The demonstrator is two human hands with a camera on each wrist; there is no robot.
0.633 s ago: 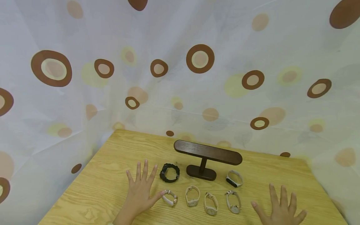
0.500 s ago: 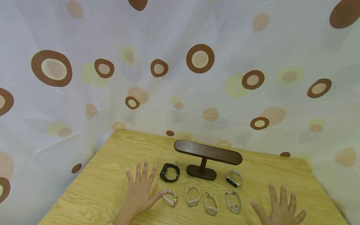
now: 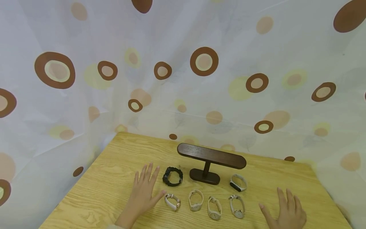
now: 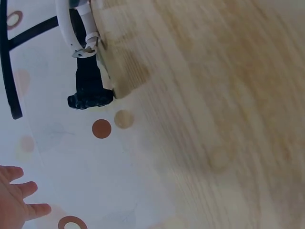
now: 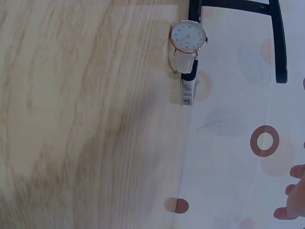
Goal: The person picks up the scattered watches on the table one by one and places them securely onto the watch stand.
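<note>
My left hand (image 3: 142, 194) is held with fingers extended and thumb out, holding nothing. Its thumb tip lies close to a white-strapped watch (image 3: 172, 202), and a chunky black watch (image 3: 172, 176) lies just beyond. On the other side my right hand (image 3: 287, 210) has its fingers loosely extended, also holding nothing. Nearest to it is a grey-strapped watch (image 3: 237, 206). Two cream-strapped watches, one left of centre (image 3: 196, 200) and another beside it (image 3: 214, 208), stand in the front row. A fitness band (image 3: 238, 183) with a light strap sits behind the grey-strapped watch.
A dark wooden T-shaped watch stand (image 3: 210, 156) rises behind the watches, its bar overhanging its oval base. All rest on a wooden table (image 3: 114, 165). A white dotted sheet (image 3: 183, 86) hangs behind and along the left.
My left hand has turned slightly, its fingers drawn closer together. The right hand's fingers have also come together and bent a little. The watches and stand stay in place.
</note>
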